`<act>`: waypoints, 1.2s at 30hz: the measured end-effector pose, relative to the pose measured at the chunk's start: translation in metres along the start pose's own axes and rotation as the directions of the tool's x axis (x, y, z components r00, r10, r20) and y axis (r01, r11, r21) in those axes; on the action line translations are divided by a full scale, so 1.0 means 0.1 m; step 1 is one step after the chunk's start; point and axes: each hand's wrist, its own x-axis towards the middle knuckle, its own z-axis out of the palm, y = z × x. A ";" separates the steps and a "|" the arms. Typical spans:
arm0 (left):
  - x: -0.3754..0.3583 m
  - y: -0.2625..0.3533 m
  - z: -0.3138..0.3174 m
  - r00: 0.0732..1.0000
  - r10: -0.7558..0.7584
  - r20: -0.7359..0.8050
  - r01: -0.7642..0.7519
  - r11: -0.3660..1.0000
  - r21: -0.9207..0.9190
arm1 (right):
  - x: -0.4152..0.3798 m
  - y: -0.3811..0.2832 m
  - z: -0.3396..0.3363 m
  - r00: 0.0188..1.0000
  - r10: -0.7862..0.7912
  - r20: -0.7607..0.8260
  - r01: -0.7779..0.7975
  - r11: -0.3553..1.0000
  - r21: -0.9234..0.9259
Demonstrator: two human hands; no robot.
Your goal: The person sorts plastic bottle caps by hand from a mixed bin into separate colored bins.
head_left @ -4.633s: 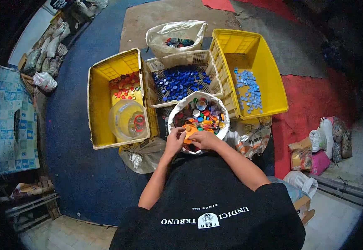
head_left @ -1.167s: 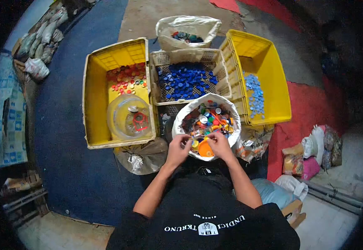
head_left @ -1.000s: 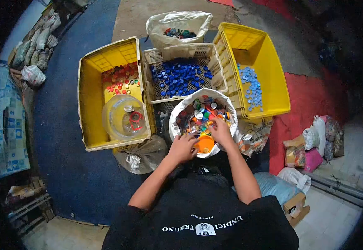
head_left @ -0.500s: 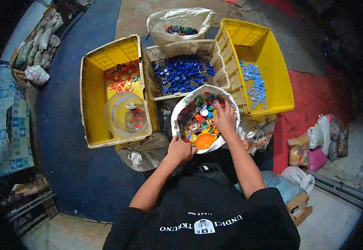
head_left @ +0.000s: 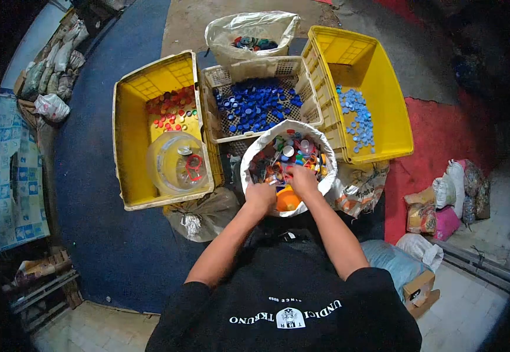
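Observation:
A white sack (head_left: 329, 186) with its rim rolled back holds mixed bottle caps (head_left: 288, 151) of many colours. My left hand (head_left: 260, 196) is inside the near left of its opening, fingers curled; a small whitish bit shows by the fingertips, too small to name. Beside it, my right hand (head_left: 303, 180) reaches into the caps with bent fingers, and what they grip is hidden. Between my hands, near the front rim, lies a large orange lid (head_left: 288, 199).
A yellow crate (head_left: 127, 126) at left holds red caps and a clear round tub (head_left: 167, 161). Dark blue caps lie in the white crate (head_left: 261, 132), light blue ones in the right yellow crate (head_left: 393, 126). Behind stands another sack (head_left: 225, 50) with caps.
My right hand has moved from the sack's right side toward the middle, nearer me. My left hand has gone from the front rim slightly inward over the caps.

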 end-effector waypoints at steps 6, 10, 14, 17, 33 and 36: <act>0.66 -0.07 0.16 0.834 0.171 -0.525 -0.131 0.985 0.113 | -0.29 0.07 -0.08 0.984 -0.049 -0.173 0.059 0.997 0.052; 0.80 -0.06 0.15 0.764 0.080 -0.641 -0.025 0.995 0.094 | -0.32 0.04 -0.13 0.941 -0.022 -0.338 0.102 0.970 0.221; 0.78 -0.15 0.19 0.751 0.117 -0.650 -0.089 0.993 0.076 | -0.19 0.20 0.08 0.903 0.152 -0.403 0.083 0.857 0.508; 0.73 -0.17 0.18 0.767 0.146 -0.624 -0.128 0.989 0.075 | -0.04 0.31 0.16 0.953 0.299 -0.053 -0.103 0.484 0.869; 0.68 -0.23 0.09 0.827 0.239 -0.509 -0.250 0.967 0.049 | 0.47 0.09 0.04 0.997 0.047 -0.054 -0.048 0.999 -0.014; 0.56 -0.23 0.04 0.739 0.151 -0.656 -0.306 0.943 -0.127 | 0.50 0.17 0.01 0.991 -0.001 -0.132 0.010 0.997 0.072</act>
